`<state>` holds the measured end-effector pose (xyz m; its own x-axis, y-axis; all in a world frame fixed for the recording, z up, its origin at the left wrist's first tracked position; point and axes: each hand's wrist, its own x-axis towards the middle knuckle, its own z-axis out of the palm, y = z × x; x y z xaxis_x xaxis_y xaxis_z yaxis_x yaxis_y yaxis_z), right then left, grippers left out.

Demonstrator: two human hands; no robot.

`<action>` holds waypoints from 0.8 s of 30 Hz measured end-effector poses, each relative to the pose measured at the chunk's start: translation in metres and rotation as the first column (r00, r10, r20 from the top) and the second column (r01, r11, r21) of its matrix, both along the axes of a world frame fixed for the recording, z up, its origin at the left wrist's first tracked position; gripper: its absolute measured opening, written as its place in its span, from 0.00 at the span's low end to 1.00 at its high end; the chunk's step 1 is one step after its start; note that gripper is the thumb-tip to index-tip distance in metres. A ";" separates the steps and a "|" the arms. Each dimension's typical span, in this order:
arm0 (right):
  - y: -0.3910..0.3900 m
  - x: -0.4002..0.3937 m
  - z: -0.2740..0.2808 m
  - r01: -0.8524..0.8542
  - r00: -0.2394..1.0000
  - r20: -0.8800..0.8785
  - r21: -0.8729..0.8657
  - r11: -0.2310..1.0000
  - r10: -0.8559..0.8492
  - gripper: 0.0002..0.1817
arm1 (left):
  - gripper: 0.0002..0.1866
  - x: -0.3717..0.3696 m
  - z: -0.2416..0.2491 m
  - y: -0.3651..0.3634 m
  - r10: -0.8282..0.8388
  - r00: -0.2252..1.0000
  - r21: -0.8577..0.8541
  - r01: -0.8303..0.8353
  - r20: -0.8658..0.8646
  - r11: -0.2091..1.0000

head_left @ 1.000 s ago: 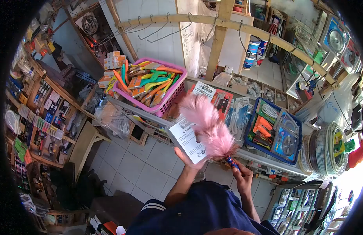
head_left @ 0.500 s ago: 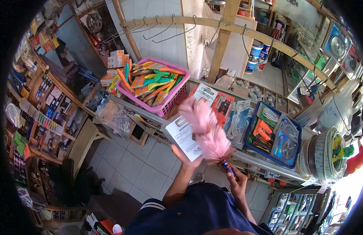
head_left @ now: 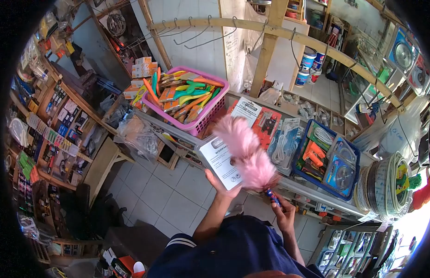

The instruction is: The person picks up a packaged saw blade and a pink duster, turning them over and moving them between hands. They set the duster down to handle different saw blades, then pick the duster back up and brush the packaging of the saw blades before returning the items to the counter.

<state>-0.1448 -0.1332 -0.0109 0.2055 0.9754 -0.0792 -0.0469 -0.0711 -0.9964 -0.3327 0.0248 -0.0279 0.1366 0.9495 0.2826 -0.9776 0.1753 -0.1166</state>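
My left hand [head_left: 221, 188] is wrapped round the lower edge of a clear plastic package with a white printed card [head_left: 216, 161]; what the package contains is not visible. In my right hand [head_left: 285, 213] is the dark patterned handle of a pink feather duster [head_left: 256, 170]. The duster's feathers lie over the right side of the package and hide part of its print. Just beyond them, a red-backed pack [head_left: 267, 124] and a white-carded pack [head_left: 245, 110] rest on the counter, beside a packaged white cable [head_left: 284, 147].
A pink basket [head_left: 206, 113] of orange, green and yellow-handled tools stands on the counter at left. To the right are a blue tray [head_left: 302, 172] of packaged goods and coiled hoses or cables [head_left: 379, 187]. Wire hooks hang from a wooden beam [head_left: 312, 42] above the counter.
The view has shifted slightly, so the counter goods appear a little further right. Both hands keep their holds, with the duster still against the package; its handle sits slightly further right and lower.
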 end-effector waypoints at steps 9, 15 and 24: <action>0.002 0.033 -0.009 -0.063 0.998 -0.004 -0.020 0.998 0.063 0.20 | 0.54 0.003 0.035 -0.008 0.124 0.816 0.107 -0.076 -0.565 0.991; 0.002 0.075 0.005 -0.004 0.998 0.058 0.002 1.000 0.004 0.20 | 0.53 -0.018 0.025 0.004 -0.295 0.876 0.022 0.328 -0.382 0.945; 0.010 0.144 0.058 -0.284 0.908 0.294 -0.092 0.954 0.298 0.19 | 0.55 -0.024 0.024 0.000 -0.608 0.794 -0.236 0.586 -0.027 0.775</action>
<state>-0.0009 -0.1235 0.0476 -0.0659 0.9923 -0.1044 0.2848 -0.0816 -0.9551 -0.3567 0.0246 -0.0043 0.7110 0.7016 0.0468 -0.6923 0.7101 -0.1284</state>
